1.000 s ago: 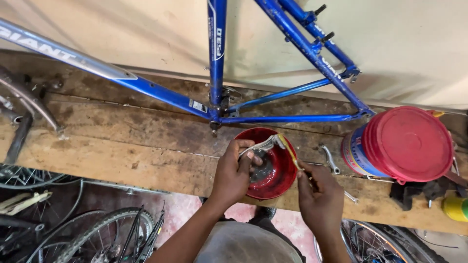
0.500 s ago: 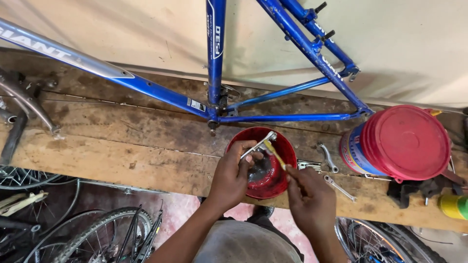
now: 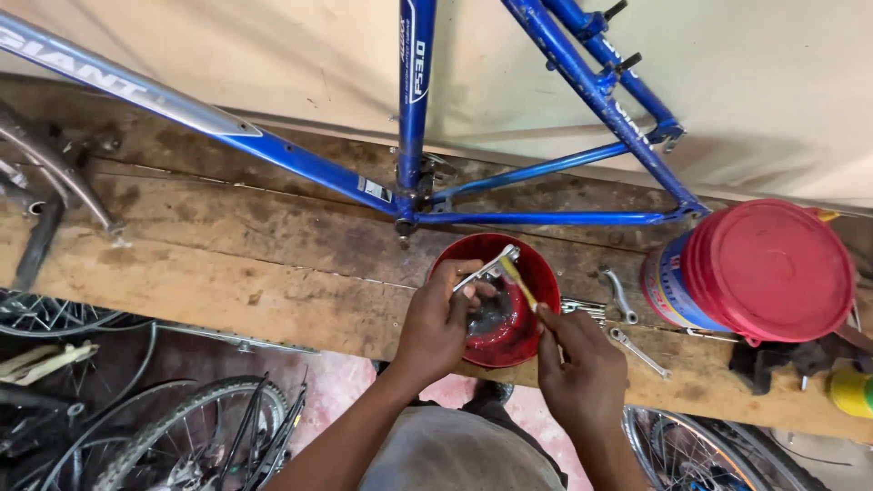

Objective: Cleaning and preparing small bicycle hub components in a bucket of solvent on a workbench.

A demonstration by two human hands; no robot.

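Head view: left hand (image 3: 436,327) fingers grip a small silver metal part (image 3: 486,268) over a round red bowl (image 3: 536,318) on the wooden worktop (image 3: 227,264); right hand (image 3: 582,373) fingers pinch a yellow brush (image 3: 516,280) against it. Spanners (image 3: 623,300) and a red-lidded bucket (image 3: 764,268) lie right.

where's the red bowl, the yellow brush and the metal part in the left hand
red bowl (image 3: 542,273), head view, right inner wall
yellow brush (image 3: 516,281), head view, middle of handle
metal part (image 3: 484,270), head view, middle of its silver body, above the left hand (image 3: 435,323)
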